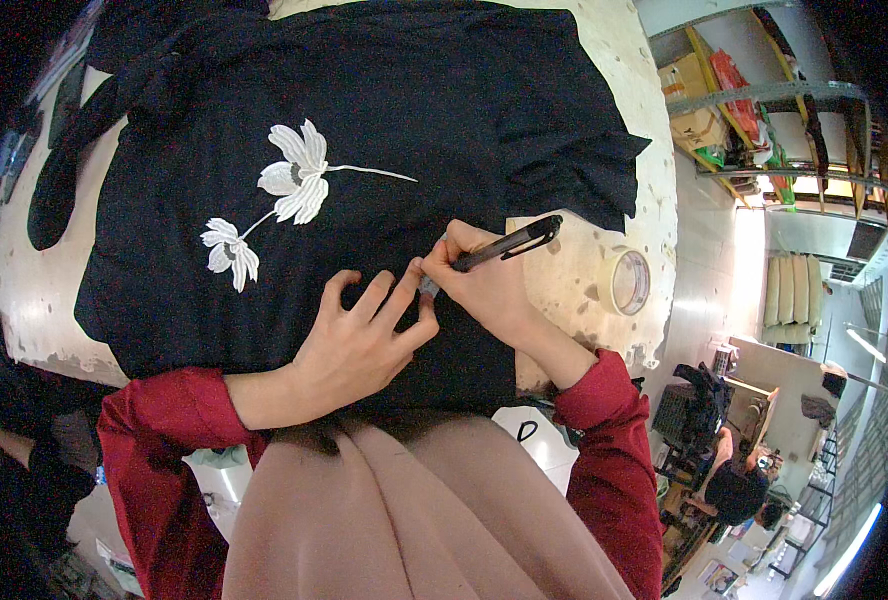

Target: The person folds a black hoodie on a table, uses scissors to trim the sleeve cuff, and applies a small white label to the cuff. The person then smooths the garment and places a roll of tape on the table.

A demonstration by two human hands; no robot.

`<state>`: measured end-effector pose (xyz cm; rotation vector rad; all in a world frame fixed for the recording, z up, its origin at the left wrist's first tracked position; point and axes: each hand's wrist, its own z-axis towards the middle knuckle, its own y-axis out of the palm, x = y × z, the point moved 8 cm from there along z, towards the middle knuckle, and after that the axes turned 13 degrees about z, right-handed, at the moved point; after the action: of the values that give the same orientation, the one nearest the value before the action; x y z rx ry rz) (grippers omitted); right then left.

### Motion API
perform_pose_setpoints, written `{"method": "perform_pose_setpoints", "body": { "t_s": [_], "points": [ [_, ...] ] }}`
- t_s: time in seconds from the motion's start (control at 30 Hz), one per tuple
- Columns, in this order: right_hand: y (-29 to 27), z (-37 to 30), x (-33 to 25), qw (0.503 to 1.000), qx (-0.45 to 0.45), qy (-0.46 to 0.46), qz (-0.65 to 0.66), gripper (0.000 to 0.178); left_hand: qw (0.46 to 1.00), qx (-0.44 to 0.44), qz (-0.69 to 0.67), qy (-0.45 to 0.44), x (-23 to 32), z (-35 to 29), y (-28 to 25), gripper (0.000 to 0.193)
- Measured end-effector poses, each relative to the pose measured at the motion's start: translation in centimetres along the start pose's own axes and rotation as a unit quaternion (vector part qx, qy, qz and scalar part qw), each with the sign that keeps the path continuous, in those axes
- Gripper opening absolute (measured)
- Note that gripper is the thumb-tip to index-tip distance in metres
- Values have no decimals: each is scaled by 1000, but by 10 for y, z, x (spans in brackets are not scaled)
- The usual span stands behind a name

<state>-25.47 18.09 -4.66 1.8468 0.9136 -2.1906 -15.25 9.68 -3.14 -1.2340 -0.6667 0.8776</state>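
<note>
Black fabric (394, 90), apparently a garment, lies spread over a pale table. White embroidered flowers (299, 172) with thin stems decorate its left half. My right hand (484, 285) grips a black pen (509, 243), which is tilted with its clip end up to the right; its tip is hidden by my fingers. Beside it, my left hand (359, 340) rests on the fabric with fingers spread, its index finger close to my right fingertips. Between the two hands a small greyish patch (428, 286) shows on the fabric; what it is I cannot make out.
A roll of tape (625, 281) stands at the right of the stained pale table (574, 330). Shelves with a cardboard box (699, 100) are beyond the table's right edge. At the lower right, a person in dark clothing (739, 492) sits at a distance.
</note>
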Motion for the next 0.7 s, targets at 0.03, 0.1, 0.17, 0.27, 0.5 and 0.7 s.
{"method": "perform_pose_setpoints", "body": {
  "t_s": [0.03,0.1,0.17,0.27,0.5,0.7],
  "points": [
    [-3,0,0,1000,19,-13,-2,27,1000,2,3,0,0,0,0,41],
    [-9,-1,0,998,57,-39,-6,26,1000,-4,0,3,0,1,-1,41],
    [-8,0,1,999,45,-22,-21,26,1000,-4,0,2,-1,1,-1,40],
    [-7,2,0,998,24,-26,-48,26,1000,1,4,-1,-1,1,-1,39],
    [-8,2,-1,998,33,-25,-45,24,1000,7,3,-6,-1,1,-1,39],
    [-7,3,-10,997,31,-58,-29,24,1000,8,0,-5,-1,1,-1,39]
  ]
}}
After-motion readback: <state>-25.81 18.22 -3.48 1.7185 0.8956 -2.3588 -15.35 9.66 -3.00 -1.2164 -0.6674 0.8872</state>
